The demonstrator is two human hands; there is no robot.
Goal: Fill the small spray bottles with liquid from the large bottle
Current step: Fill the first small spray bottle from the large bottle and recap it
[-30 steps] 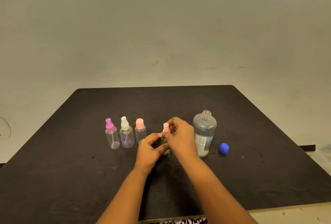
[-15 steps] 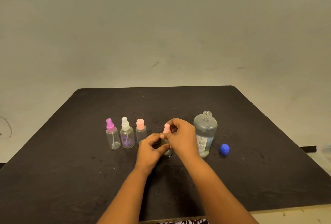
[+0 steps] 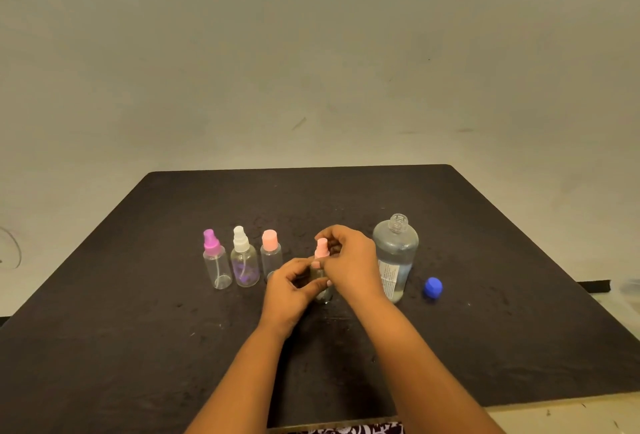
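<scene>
A small clear spray bottle with a pink spray head [image 3: 321, 248] stands on the black table [image 3: 138, 329] at the middle. My left hand [image 3: 291, 289] grips its body from the left. My right hand [image 3: 351, 262] is closed around the pink spray head from the right. Just right of my hands stands the large clear bottle [image 3: 396, 257], uncapped and partly full of liquid. Its blue cap [image 3: 433, 286] lies on the table further right. To the left three small spray bottles stand in a row: magenta-topped [image 3: 216, 262], white-topped [image 3: 244, 262] and pink-capped [image 3: 271, 255].
A plain wall rises behind the table. The table's front edge runs near the bottom of the view, with a patterned cloth [image 3: 346, 429] just below it. A pale floor strip shows at the right.
My right hand's fingers have shifted slightly around the pink spray head, as in a twist. The bottle, my left hand and everything else on the table stay in place.
</scene>
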